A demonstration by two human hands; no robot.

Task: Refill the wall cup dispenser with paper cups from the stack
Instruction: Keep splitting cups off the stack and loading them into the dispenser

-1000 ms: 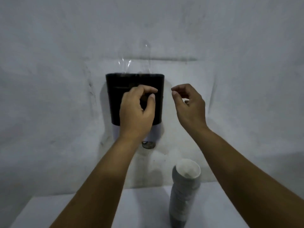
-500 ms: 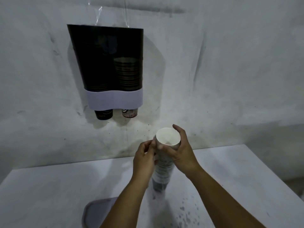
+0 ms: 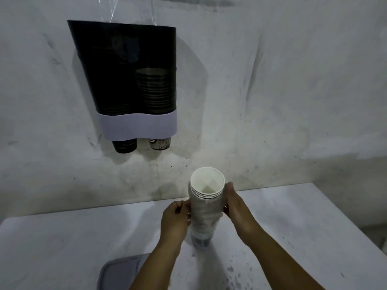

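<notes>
1. One tall stack of paper cups [image 3: 206, 208], white, round-rimmed, tapering downward, motion-blurred along its side; standing on one pale table [image 3: 293, 227], speckled with dark spots to the right of the stack.
2. Four or so nested rims countable at the stack's top; lower cups too blurred to count.
3. Two hands at the stack: left hand [image 3: 174, 220] curled against its left side, fingertips touching the paper; right hand [image 3: 236, 208] wrapped around its right side, grasping it.
4. One wall cup dispenser [image 3: 129, 76] up and left of the stack, dark glossy front, pale wavy band along the bottom, two columns inside.
5. Two cup bottoms poking out below that band: one black cup [image 3: 124, 146], one printed cup [image 3: 160, 144].
6. One grey rounded lid [image 3: 119, 273], smooth plastic, below and left of the stack.
</notes>
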